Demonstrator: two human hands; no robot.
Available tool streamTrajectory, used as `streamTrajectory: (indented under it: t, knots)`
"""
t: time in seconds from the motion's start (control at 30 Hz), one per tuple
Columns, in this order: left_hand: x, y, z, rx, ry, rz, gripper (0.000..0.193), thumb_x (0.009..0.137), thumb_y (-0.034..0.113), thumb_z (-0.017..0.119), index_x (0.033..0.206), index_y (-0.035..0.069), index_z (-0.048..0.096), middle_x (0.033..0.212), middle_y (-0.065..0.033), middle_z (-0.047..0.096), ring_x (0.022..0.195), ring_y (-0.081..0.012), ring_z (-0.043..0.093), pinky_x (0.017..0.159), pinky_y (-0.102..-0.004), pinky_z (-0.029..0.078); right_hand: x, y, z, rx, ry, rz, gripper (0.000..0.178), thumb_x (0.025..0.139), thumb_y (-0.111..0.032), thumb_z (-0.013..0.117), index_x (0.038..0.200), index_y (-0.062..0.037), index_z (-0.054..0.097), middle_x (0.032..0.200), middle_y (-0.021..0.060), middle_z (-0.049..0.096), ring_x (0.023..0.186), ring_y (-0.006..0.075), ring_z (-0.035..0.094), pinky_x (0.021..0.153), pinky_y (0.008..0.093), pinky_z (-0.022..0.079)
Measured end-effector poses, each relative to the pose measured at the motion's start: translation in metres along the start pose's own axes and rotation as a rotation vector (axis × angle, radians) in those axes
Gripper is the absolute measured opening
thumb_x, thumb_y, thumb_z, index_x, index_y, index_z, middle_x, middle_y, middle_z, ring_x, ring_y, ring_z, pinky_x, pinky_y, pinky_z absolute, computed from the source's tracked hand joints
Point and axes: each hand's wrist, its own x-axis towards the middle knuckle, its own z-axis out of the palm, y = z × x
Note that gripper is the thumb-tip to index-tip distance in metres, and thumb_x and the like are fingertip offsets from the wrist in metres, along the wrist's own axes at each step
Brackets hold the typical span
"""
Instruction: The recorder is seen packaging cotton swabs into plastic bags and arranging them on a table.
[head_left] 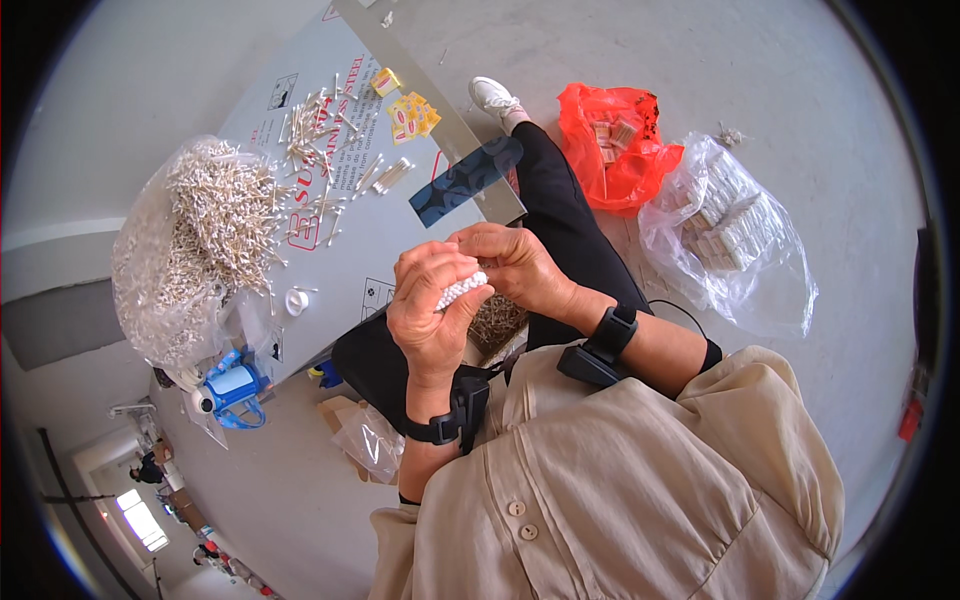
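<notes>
In front of my lap, my left hand [432,305] is closed around a tight bundle of cotton swabs [462,291], its white heads turned up toward me. Against the far side of that bundle, my right hand [522,268] has its fingers bent and pinched close to the left fingertips. What those right fingertips grip is hidden. Below both hands, between my legs, an open box [497,322] holds more swabs, partly covered by my hands.
A metal-topped table [400,225] bears scattered swabs [325,130], yellow packets [412,117] and a large plastic bag of loose swabs [215,215]. A blue bottle [232,385] stands at its near left edge. On the floor lie a red bag [612,150] and a clear bag [730,230] of packs.
</notes>
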Motion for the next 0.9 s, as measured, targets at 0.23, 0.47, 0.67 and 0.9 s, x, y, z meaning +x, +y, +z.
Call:
streamTrajectory:
  t: [0.23, 0.47, 0.67, 0.9]
  knots:
    - [-0.001, 0.0, 0.001, -0.283, 0.035, -0.084, 0.025, 0.073, -0.006, 0.063, 0.097, 0.0, 0.063, 0.098, -0.011, 0.067, 0.101, -0.029, 0.064, 0.093, -0.0392, 0.049, 0.0, -0.004, -0.002, -0.028, -0.04, -0.032, 0.024, 0.081, -0.004, 0.074, 0.104, 0.0006, 0.068, 0.105, 0.0119, 0.069, 0.101, 0.0251, 0.064, 0.088, 0.0341, 0.051]
    - [-0.001, 0.0, 0.002, -0.37, 0.1, -0.11, 0.02, 0.073, -0.005, 0.058, 0.092, -0.001, 0.062, 0.094, -0.0123, 0.067, 0.097, -0.029, 0.064, 0.091, -0.0392, 0.049, 0.0, -0.01, -0.001, -0.167, -0.059, -0.242, 0.024, 0.078, 0.001, 0.071, 0.102, 0.0026, 0.066, 0.105, 0.0191, 0.068, 0.099, 0.0358, 0.067, 0.084, 0.0377, 0.054]
    - [-0.001, -0.001, 0.004, -0.414, 0.149, -0.087, 0.019, 0.07, -0.007, 0.057, 0.088, -0.001, 0.061, 0.089, -0.0113, 0.066, 0.09, -0.0255, 0.063, 0.091, -0.0405, 0.048, 0.0, -0.016, 0.001, -0.203, -0.052, -0.25, 0.021, 0.079, 0.003, 0.07, 0.1, 0.0044, 0.066, 0.105, 0.0224, 0.068, 0.099, 0.0379, 0.067, 0.084, 0.0381, 0.055]
    - [0.0, -0.002, 0.002, -0.36, 0.134, -0.074, 0.019, 0.069, -0.006, 0.058, 0.087, 0.001, 0.061, 0.087, -0.0097, 0.066, 0.086, -0.0219, 0.063, 0.097, -0.0457, 0.045, 0.0, -0.017, 0.001, -0.215, -0.048, -0.25, 0.021, 0.08, 0.003, 0.07, 0.1, 0.0042, 0.066, 0.105, 0.0223, 0.068, 0.1, 0.0379, 0.067, 0.084, 0.038, 0.055]
